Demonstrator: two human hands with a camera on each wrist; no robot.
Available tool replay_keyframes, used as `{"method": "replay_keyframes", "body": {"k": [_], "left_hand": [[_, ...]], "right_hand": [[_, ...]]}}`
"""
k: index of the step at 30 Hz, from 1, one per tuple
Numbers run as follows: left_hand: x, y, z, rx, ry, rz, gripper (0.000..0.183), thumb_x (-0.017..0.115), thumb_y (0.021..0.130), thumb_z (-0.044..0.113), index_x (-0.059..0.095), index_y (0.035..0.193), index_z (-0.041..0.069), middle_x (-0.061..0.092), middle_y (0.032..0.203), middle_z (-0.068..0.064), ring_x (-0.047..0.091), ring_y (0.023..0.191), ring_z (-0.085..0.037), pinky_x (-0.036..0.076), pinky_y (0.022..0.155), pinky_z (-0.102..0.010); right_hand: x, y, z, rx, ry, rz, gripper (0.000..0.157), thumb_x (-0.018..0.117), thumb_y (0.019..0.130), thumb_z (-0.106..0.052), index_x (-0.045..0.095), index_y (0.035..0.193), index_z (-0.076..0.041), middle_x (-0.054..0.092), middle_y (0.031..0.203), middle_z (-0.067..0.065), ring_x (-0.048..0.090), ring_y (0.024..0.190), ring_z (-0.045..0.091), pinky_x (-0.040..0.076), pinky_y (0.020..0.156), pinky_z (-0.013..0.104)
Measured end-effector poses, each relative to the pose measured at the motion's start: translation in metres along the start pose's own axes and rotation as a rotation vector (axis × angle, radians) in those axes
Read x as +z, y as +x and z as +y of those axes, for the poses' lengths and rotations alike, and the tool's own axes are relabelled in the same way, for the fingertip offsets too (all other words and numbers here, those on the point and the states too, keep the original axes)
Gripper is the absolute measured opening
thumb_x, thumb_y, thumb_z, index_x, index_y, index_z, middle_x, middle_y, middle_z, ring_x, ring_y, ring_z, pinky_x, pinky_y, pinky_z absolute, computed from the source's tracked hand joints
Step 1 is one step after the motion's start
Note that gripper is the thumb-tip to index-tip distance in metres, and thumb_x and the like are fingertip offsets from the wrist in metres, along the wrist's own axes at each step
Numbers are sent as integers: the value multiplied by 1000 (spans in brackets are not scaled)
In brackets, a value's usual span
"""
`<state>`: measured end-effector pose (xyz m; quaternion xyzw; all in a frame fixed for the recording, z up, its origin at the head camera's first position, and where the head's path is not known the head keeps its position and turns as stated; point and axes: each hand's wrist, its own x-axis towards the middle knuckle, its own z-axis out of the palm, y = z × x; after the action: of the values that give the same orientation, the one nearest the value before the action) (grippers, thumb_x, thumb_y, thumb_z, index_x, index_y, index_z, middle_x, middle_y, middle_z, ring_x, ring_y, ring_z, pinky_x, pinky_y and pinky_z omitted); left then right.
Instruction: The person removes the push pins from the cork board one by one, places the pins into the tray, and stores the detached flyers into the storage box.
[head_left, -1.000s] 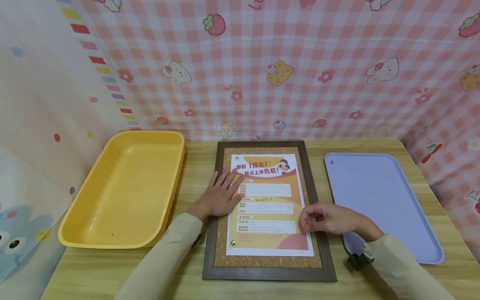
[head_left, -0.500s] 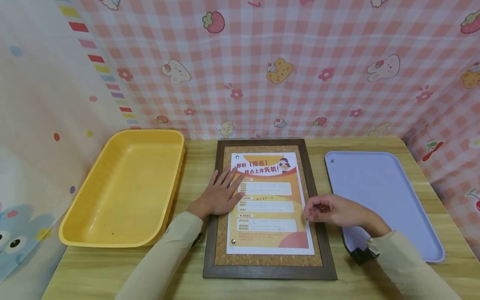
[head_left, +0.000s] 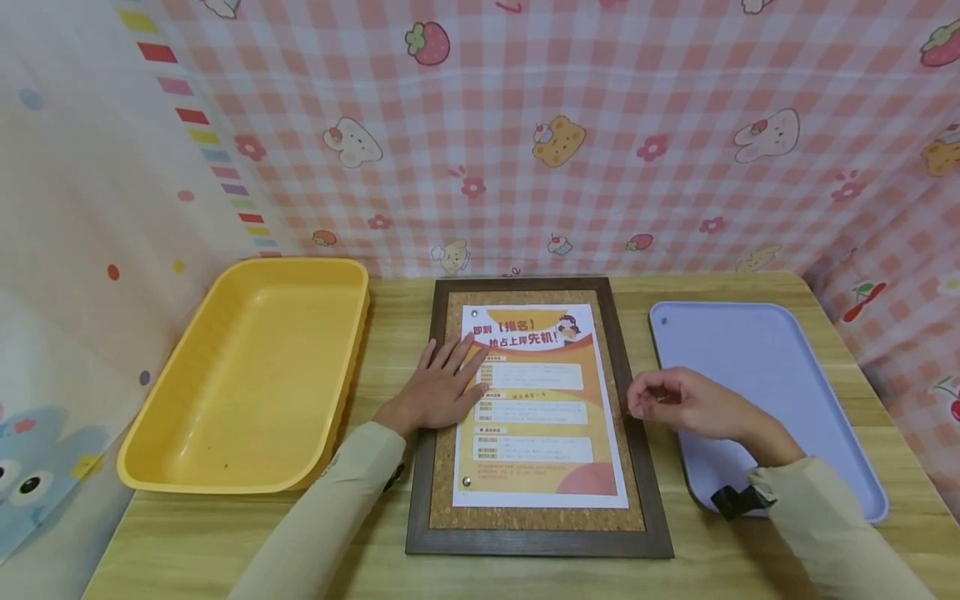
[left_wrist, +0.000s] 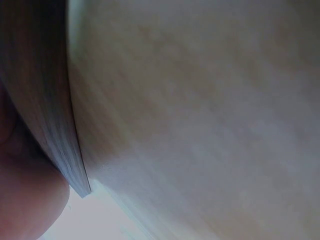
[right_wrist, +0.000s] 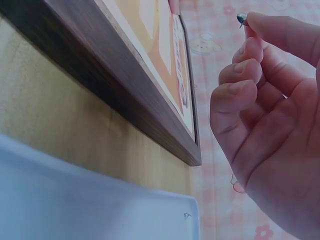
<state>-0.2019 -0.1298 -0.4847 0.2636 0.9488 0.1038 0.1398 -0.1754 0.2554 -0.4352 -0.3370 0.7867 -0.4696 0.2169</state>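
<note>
Between thumb and index finger, my right hand (head_left: 701,406) pinches a silver thumbtack (right_wrist: 241,19), its point showing in the right wrist view. That hand hovers by the right side of a dark-framed cork board (head_left: 540,518). My left hand (head_left: 435,393) lies spread on the board's left side, fingers over the edge of a printed orange poster (head_left: 536,421). One silver tack (head_left: 474,314) sits at the poster's upper left corner, and another tack (head_left: 467,482) at its lower left. The left wrist view shows mostly tabletop and the frame's edge (left_wrist: 55,115).
To the right stands a shallow lavender tray (head_left: 765,392) with one small tack (head_left: 663,320) in its upper left corner. A deep yellow bin (head_left: 262,383) is on the left. Patterned cloth (head_left: 480,150) hangs behind the wooden table (head_left: 390,533).
My right hand has moved away from the poster's right edge, up and to the right past the frame, still pinching the thumbtack. The left hand has stayed in place.
</note>
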Motion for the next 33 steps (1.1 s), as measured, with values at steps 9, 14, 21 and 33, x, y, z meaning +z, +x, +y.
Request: {"method": "replay_keyframes", "body": {"k": [9, 14, 21, 33], "left_hand": [[-3, -1, 1, -8, 12, -15, 64, 24, 107, 47, 6, 161, 19, -5, 167, -10, -5, 153, -31, -6, 120, -56], [-2, 0, 0, -3, -7, -12, 64, 26, 107, 46, 7, 161, 18, -4, 167, -10, -6, 153, -31, -7, 119, -56], [-5, -2, 2, -7, 24, -25, 64, 23, 107, 49, 5, 161, 21, -6, 167, -8, -5, 153, -30, -5, 120, -56], [-2, 0, 0, -18, 31, -33, 64, 21, 107, 49, 4, 161, 21, -7, 167, -7, -7, 153, -29, -6, 120, -55]], "right_hand": [[-7, -2, -3, 87, 2, 56, 8, 55, 98, 0, 63, 99, 3, 62, 87, 17, 57, 72, 14, 48, 54, 26], [-9, -3, -3, 90, 2, 95, 8, 56, 97, 1, 63, 98, 3, 62, 85, 15, 56, 69, 16, 47, 51, 28], [-13, -5, 1, 115, 21, 149, 7, 56, 96, 2, 63, 97, 4, 62, 83, 12, 52, 61, 15, 46, 50, 30], [-26, -10, 10, 215, 0, 249, 13, 57, 99, -5, 62, 101, 6, 59, 81, 17, 51, 58, 19, 44, 51, 36]]}}
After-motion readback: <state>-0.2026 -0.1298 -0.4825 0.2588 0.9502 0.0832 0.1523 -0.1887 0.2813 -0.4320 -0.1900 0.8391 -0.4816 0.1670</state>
